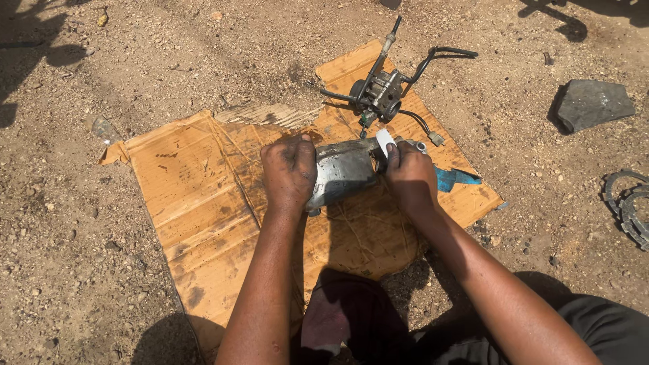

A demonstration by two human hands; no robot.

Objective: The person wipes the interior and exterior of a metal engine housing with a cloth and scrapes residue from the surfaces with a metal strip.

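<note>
While our left hand [289, 172] clamps the near end of the grey metal housing [341, 172], fingers wrapped over its top, our right hand [410, 177] pinches a small white piece [385, 140] at its far end. Housing lies across the cardboard sheet [203, 203], long axis left to right, between both hands. Carburettor with hoses [380, 93] sits just beyond; bare cardboard lies nearer us.
</note>
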